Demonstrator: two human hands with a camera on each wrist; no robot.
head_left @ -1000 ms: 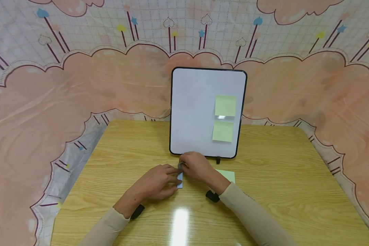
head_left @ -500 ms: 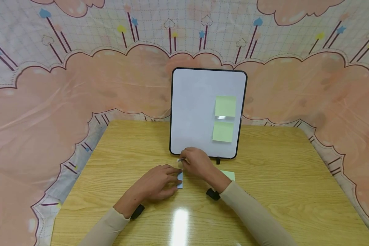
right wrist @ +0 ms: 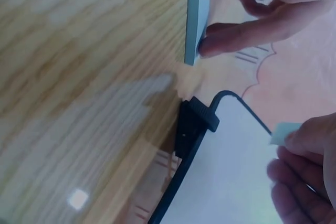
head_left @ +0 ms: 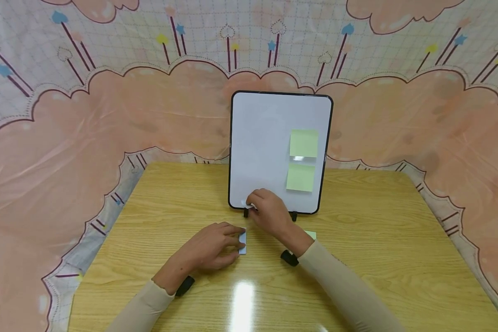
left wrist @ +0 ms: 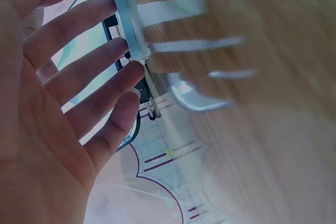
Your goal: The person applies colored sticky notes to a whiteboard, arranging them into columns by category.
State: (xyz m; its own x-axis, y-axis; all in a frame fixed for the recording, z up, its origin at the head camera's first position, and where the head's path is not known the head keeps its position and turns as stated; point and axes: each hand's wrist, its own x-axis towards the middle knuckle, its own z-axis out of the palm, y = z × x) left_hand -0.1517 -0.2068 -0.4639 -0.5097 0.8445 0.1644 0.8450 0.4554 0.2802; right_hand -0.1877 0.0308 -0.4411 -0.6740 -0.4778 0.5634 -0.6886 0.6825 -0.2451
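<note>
My left hand [head_left: 215, 244] rests on the table, its outstretched fingers touching a small pale-blue sticky note pad [head_left: 242, 240]. From the left wrist, the pad [left wrist: 125, 19] appears edge-on under those fingertips. Between thumb and fingers, my right hand [head_left: 271, 214] pinches a small pale sticky note [right wrist: 283, 132] in front of the whiteboard's lower left corner. In the head view much of that note is hidden by the fingers. The black-framed whiteboard [head_left: 261, 138] stands upright, with two pale-green sticky notes [head_left: 304, 143] one above the other on its right side.
Black feet [head_left: 294, 216] support the whiteboard's lower edge. Partly behind the right forearm, a pale-green square of paper [head_left: 311, 234] lies on the wooden table [head_left: 170, 198]. Black wrist devices [head_left: 289, 258] sit under both wrists. A patterned curtain [head_left: 182, 106] hangs behind.
My right hand has lifted the small note off the blue pad and moved up and forward to the whiteboard's lower left corner. The left hand stays on the pad.
</note>
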